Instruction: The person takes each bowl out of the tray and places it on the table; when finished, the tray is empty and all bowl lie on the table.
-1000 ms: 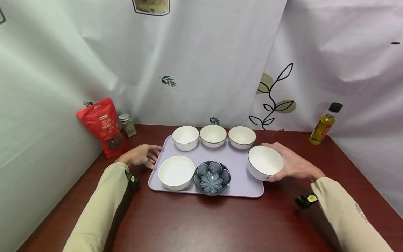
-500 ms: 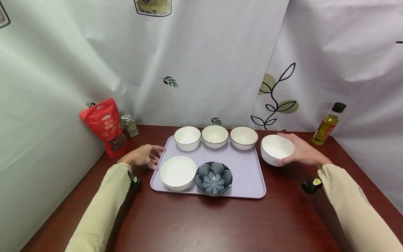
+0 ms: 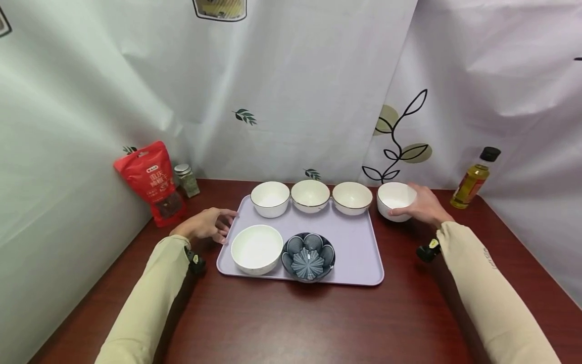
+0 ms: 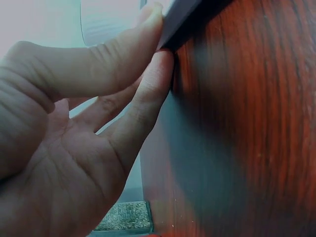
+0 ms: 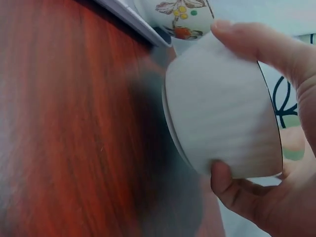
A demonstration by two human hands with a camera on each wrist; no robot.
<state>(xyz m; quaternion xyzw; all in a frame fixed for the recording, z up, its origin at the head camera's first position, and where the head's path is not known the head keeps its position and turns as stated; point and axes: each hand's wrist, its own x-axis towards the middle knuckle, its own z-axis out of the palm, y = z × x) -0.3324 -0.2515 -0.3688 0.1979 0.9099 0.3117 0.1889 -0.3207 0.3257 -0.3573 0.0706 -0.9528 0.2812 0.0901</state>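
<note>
1. Fingers (image 5: 228,186) of the right hand (image 3: 427,203) are clamped round a white bowl (image 3: 392,196), thumb on the near side; the bowl sits in their grasp, to the left of the palm.
2. A second ago these fingers held it over the right part of the tray (image 3: 356,247); now hand and bowl are beyond the tray's right edge and farther back, even with a row of three bowls (image 3: 310,197).
3. The row's rightmost bowl lies just left of the gripped one, apart from it. Whether the gripped bowl touches the table (image 3: 273,323), I cannot tell.
4. The left hand (image 3: 208,224) pinches the tray's left edge between thumb and fingers, as it did before.
5. Right of the left fingers, on the tray, stand a wide white bowl (image 3: 256,248) and a dark ribbed bowl (image 3: 308,258).
</note>
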